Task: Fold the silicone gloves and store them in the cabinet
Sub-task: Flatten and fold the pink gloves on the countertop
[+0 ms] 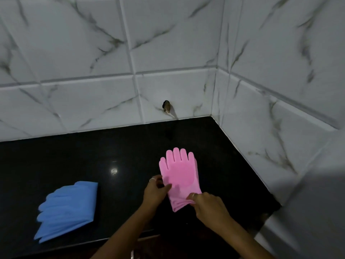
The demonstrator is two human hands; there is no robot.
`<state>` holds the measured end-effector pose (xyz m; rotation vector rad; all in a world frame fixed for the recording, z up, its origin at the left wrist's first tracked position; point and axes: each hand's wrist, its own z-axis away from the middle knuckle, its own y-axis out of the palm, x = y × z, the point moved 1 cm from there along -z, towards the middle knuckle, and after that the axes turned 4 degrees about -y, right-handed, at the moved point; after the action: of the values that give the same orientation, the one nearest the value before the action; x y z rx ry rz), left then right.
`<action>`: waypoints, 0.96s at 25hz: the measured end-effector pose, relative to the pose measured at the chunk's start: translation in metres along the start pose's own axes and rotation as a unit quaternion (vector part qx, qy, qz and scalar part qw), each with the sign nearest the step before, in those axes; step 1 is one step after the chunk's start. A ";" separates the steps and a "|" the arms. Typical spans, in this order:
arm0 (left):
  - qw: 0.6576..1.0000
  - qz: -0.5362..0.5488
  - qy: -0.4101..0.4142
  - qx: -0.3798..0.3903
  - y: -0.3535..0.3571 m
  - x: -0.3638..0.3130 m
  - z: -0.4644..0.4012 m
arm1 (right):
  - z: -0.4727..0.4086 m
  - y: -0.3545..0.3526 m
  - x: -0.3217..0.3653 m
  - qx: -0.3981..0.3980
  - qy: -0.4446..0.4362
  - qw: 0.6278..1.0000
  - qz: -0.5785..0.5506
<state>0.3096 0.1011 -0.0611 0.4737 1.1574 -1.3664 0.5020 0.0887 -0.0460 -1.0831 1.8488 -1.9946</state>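
Pink glove (178,172) flat on black counter (74,161), cuff bunched, part-hidden under pinching left hand (155,190) and right hand (209,206).

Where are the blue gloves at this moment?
In the head view the blue gloves lie at the lower left on the black counter, apart from the pink glove that both hands hold.
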 end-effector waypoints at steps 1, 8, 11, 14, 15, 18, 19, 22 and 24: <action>0.999 -0.014 0.034 0.002 -0.003 0.002 0.000 | -0.002 -0.008 0.006 0.027 -0.011 1.000 0.007; 0.988 0.008 0.017 0.152 -0.010 0.027 0.006 | -0.028 -0.066 0.039 0.197 -0.029 0.980 -0.006; 0.990 0.020 0.008 0.142 -0.017 0.026 0.005 | -0.052 -0.083 0.039 0.192 -0.031 0.980 0.052; 0.989 0.054 -0.050 0.130 -0.016 0.023 0.003 | -0.083 -0.093 0.033 0.181 -0.030 0.980 0.080; 0.988 0.060 -0.065 0.125 -0.014 0.021 0.003 | -0.094 -0.094 0.030 0.173 -0.031 0.980 0.094; 0.984 0.080 -0.093 0.132 -0.018 0.017 -0.005 | -0.132 -0.087 0.017 0.134 -0.031 0.984 0.112; 0.985 0.071 -0.092 0.126 -0.018 0.014 -0.004 | -0.142 -0.084 0.011 0.129 -0.022 0.985 0.112; 0.992 0.078 -0.088 0.054 -0.015 0.004 -0.044 | -0.215 -0.068 -0.020 0.144 -0.045 0.982 0.115; 0.995 0.041 -0.073 0.056 -0.016 0.009 -0.044 | -0.224 -0.054 -0.027 0.143 -0.026 0.982 0.122</action>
<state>0.2778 0.1297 -0.0818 0.4872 0.9365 -1.3767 0.3968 0.2884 0.0070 -0.7799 1.5241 -1.9868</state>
